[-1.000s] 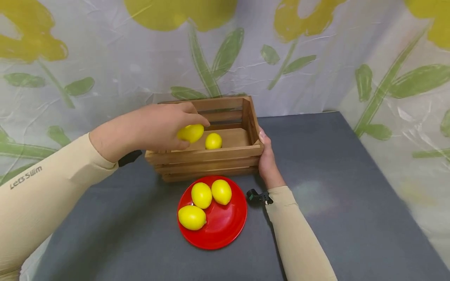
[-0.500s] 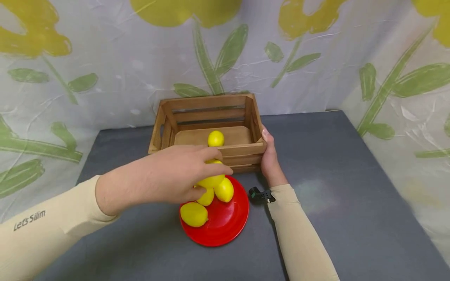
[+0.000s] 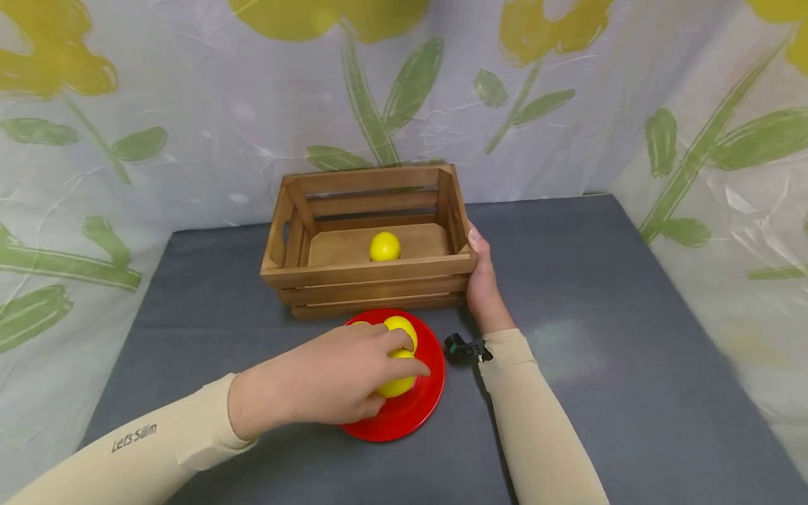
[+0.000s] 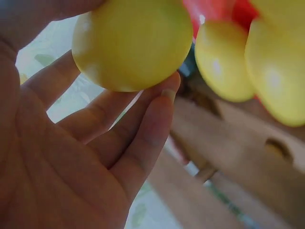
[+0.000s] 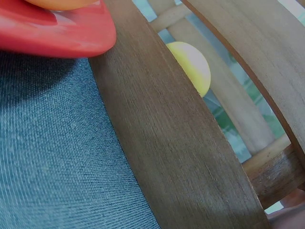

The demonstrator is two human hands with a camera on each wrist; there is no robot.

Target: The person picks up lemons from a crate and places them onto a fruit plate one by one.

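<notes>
Lemon in my left hand sits just above the red plate, which lies directly in front of the wooden crate on the grey tabletop. My fingers curl over the top of that lemon and my thumb comes up from below, so I am pinching it rather than cupping it; the left wrist view shows the lemon resting against my fingertips with the palm open beneath and clear of the fruit. A second lemon lies on the plate just behind the one I hold, nearer the crate, and the wrist view shows two more yellow shapes beside mine, though the head view hides part of the plate under my hand. Inside the crate, toward the middle of its floor, one lone lemon rests by itself; it also shows through the slats in the right wrist view. At the crate's right end my right hand is pressed against the side wall, thumb up at the top corner and fingers wrapped round the end, gripping the wood. A small black clip sits at that wrist, just right of the plate.
</notes>
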